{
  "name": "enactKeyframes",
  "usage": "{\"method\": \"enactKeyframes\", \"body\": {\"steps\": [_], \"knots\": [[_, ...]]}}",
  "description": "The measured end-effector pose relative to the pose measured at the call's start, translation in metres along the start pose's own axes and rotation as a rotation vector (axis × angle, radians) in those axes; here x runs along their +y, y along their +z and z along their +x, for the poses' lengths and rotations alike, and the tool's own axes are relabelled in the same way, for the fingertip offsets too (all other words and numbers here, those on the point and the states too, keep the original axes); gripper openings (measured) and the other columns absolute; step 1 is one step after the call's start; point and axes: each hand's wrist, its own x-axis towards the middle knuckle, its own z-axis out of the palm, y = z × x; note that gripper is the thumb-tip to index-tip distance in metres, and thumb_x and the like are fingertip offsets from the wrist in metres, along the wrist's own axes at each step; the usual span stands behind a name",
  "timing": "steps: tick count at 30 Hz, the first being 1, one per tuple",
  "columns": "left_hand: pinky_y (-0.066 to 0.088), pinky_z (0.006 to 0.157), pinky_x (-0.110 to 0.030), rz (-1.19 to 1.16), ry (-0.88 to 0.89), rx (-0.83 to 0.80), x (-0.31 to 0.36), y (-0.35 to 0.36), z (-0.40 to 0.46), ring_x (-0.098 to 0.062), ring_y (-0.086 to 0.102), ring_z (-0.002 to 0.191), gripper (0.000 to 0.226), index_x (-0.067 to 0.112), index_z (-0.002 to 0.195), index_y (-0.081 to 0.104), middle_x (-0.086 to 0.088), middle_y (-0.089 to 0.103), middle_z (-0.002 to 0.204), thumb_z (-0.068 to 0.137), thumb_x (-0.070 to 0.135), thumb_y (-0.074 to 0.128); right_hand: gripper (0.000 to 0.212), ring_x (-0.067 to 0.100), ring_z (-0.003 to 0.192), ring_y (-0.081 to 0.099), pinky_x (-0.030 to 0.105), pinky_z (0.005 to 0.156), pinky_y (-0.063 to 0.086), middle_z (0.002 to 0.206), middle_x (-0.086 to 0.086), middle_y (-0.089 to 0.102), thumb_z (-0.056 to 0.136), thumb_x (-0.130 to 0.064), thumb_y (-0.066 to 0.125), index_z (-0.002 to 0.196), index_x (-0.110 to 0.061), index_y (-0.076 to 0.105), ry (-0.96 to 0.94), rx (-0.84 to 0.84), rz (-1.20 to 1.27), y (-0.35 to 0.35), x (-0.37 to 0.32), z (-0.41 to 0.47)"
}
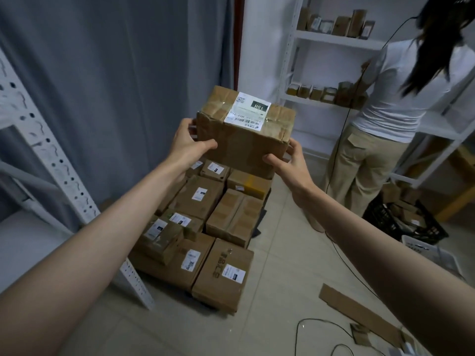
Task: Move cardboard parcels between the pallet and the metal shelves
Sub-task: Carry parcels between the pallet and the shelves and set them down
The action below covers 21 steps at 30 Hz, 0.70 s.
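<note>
Here both the left hand (186, 142) and right hand (290, 160) grip a parcel (244, 140).

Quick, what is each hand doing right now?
Left hand: closed, holding the left side of the cardboard parcel.
Right hand: closed, holding the same parcel at its lower right corner.

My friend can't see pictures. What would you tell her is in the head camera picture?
Two bare hands, left hand and right hand, hold up a taped cardboard parcel with a white label, above a stack of parcels on the floor. Another person in a white top stands at white shelves on the right.
</note>
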Motion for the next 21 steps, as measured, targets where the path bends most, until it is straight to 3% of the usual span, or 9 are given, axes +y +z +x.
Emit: {"method": "enactKeyframes", "body": {"steps": [3,8,14,21], "knots": [[0.050,0.098,-0.033,0.000,0.011,0.003,0.001,0.010,0.026,-0.014,0.057,0.117,0.072,0.024,0.136,0.046,0.002,0.057,0.130,0.073,0.022,0.082,0.075,0.023,0.130,0.051,0.030,0.094,0.053,0.152,0.005,0.039,0.090,-0.022,0.073,0.152,-0.025,0.031,-0.018,0.009,0.030,-0.004,0.005,0.030],[0.049,0.088,-0.025,0.003,0.021,0.026,0.005,0.043,0.071,-0.009,0.059,0.110,0.061,0.028,0.126,0.049,0.007,0.059,0.120,0.074,0.021,0.082,0.069,0.023,0.126,0.053,0.021,0.080,0.050,0.147,0.009,0.041,0.091,-0.023,0.072,0.150,-0.027,0.036,-0.036,0.010,0.031,-0.020,0.014,0.088],[0.044,0.074,-0.015,0.004,0.017,0.093,0.012,0.105,0.125,0.000,0.059,0.100,0.058,0.027,0.123,0.051,0.014,0.059,0.109,0.073,0.023,0.080,0.069,0.023,0.125,0.053,0.035,0.096,0.053,0.145,0.009,0.041,0.091,-0.025,0.072,0.151,-0.026,0.037,-0.042,-0.029,-0.002,-0.063,0.029,0.170],[0.044,0.063,-0.006,0.002,-0.021,0.154,0.021,0.187,0.184,0.003,0.059,0.095,0.058,0.025,0.127,0.050,0.016,0.058,0.108,0.078,0.020,0.079,0.066,0.022,0.123,0.053,0.030,0.091,0.053,0.143,0.008,0.043,0.092,-0.026,0.071,0.150,-0.025,0.038,-0.059,-0.106,-0.046,-0.120,0.052,0.274]]}}
